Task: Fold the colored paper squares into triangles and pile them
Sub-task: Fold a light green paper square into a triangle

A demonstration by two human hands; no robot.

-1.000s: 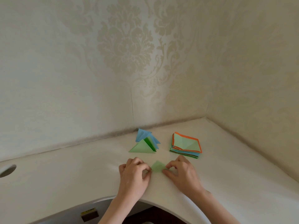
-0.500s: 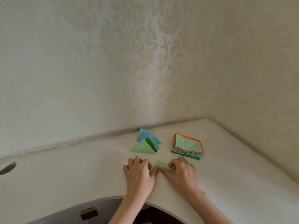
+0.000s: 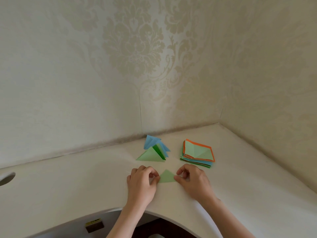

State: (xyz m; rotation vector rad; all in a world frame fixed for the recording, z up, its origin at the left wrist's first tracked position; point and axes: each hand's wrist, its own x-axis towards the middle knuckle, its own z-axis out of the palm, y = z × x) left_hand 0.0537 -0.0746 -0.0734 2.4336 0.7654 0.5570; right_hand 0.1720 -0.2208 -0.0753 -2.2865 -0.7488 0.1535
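A small light-green folded triangle (image 3: 166, 177) lies flat on the white tabletop (image 3: 68, 182), just below the middle of the frame, its point aimed toward the wall. My left hand (image 3: 141, 183) sits at its left corner with fingers curled, thumb and fingertips pinching that corner against the surface. My right hand (image 3: 193, 182) mirrors it at the right corner, fingers curled, thumb tip pressing the paper's edge down.

Above the triangle, a little left of center, sits the pile of folded triangles (image 3: 155, 151): light green in front, dark green behind it, blue ones at the back, fanned loosely and partly propped up instead of lying flat. To its right, well apart from it, lies the stack of unfolded squares (image 3: 197, 154), a pale green sheet on top over an orange one, with blue and green edges showing beneath.

The tabletop meets patterned cream wallpaper (image 3: 133, 48) in a corner at the right. A round hole (image 3: 6, 178) is cut into the surface at the far left edge.
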